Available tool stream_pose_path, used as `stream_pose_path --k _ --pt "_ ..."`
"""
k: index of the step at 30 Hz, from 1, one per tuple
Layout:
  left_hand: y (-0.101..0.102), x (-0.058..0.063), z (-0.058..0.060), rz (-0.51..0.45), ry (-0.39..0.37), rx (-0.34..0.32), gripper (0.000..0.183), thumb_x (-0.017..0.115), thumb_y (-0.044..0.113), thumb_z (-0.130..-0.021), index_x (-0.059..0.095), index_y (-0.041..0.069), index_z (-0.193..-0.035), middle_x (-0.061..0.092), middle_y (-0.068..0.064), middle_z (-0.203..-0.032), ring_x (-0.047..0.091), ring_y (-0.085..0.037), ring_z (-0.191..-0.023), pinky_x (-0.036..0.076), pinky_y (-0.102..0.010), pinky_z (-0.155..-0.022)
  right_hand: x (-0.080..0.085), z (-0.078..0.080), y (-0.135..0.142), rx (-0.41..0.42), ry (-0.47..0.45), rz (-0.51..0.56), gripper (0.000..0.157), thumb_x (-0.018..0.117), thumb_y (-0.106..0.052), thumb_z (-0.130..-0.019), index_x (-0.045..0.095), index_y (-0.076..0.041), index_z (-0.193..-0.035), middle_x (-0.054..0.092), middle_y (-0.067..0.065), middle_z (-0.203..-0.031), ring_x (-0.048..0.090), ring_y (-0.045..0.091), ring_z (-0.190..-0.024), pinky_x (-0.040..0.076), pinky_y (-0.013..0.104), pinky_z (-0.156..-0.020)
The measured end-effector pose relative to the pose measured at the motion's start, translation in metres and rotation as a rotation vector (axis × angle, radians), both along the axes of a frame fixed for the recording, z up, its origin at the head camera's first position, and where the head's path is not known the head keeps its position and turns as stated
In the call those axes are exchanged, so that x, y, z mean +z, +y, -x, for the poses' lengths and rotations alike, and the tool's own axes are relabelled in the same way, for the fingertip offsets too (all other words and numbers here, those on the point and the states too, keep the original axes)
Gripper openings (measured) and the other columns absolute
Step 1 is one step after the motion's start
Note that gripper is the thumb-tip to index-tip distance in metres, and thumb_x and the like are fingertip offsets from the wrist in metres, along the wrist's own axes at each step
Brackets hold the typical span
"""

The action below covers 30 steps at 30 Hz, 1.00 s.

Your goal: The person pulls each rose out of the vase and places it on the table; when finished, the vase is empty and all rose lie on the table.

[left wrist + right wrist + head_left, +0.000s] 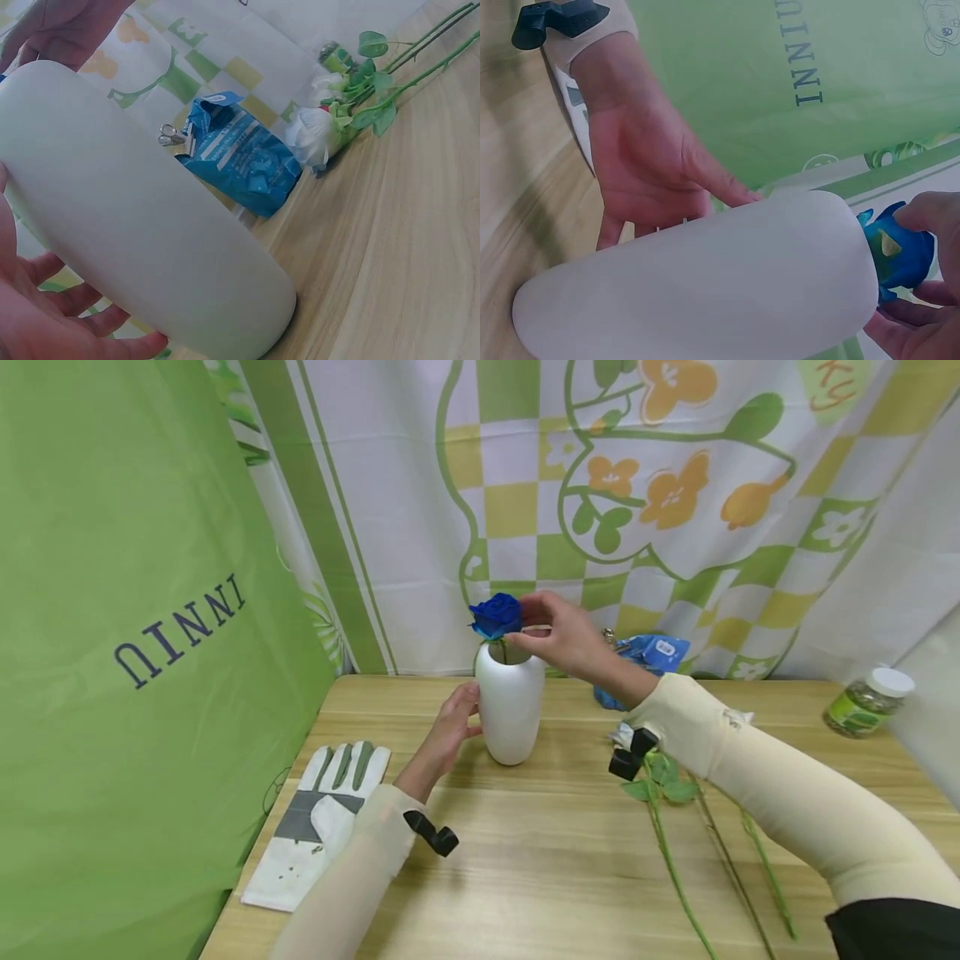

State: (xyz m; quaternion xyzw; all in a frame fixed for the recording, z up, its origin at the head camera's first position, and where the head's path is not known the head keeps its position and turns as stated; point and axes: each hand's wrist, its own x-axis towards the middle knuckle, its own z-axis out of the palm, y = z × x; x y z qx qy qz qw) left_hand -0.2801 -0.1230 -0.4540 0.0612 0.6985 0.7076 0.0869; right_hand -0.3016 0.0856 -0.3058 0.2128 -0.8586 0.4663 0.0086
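A white vase stands upright on the wooden table, and a blue rose has its stem inside the vase mouth with the bloom just above the rim. My right hand holds the bloom from the right, with the thumb and fingertips against its petals in the right wrist view, where the rose shows its green sepals. At the vase's left side, my left hand rests against the wall with spread, fairly straight fingers. The left wrist view has these fingers along the vase. The lower stem is hidden inside.
White roses with long green stems lie on the table at right, partly under my right forearm. Behind them sits a blue bag with a metal clip. A lidded jar stands far right; work gloves lie left.
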Motion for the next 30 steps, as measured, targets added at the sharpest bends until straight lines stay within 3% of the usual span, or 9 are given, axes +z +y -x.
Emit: stream_pose_path --k 9,23,30 --pt "0.000 -0.001 0.003 -0.008 -0.005 -0.012 0.057 0.033 0.048 -0.108 0.041 0.007 -0.147 0.044 -0.020 -0.151 0.041 -0.038 -0.142 0.042 -0.060 -0.110 0.001 0.006 -0.010 -0.039 -0.045 -0.028 0.069 0.074 -0.026 -0.091 0.040 -0.002 -0.147 0.053 0.022 -0.144 0.056 0.036 -0.132 0.050 0.046 -0.108" --pt "0.000 -0.002 0.001 -0.019 -0.014 0.001 0.054 0.034 0.045 -0.108 0.042 0.006 -0.145 0.044 -0.020 -0.150 0.041 -0.039 -0.142 0.042 -0.059 -0.109 0.001 0.011 -0.014 -0.083 -0.025 -0.080 0.057 0.073 -0.027 -0.091 0.051 -0.002 -0.137 0.061 0.019 -0.134 0.060 0.032 -0.124 0.052 0.045 -0.104" --pt "-0.002 0.000 0.002 -0.014 -0.005 -0.014 0.055 0.034 0.044 -0.108 0.040 0.006 -0.147 0.042 -0.020 -0.152 0.039 -0.040 -0.143 0.041 -0.060 -0.111 0.004 0.011 -0.015 -0.096 -0.011 -0.048 0.053 0.075 -0.023 -0.090 0.051 0.000 -0.132 0.061 0.019 -0.134 0.061 0.032 -0.123 0.053 0.043 -0.103"
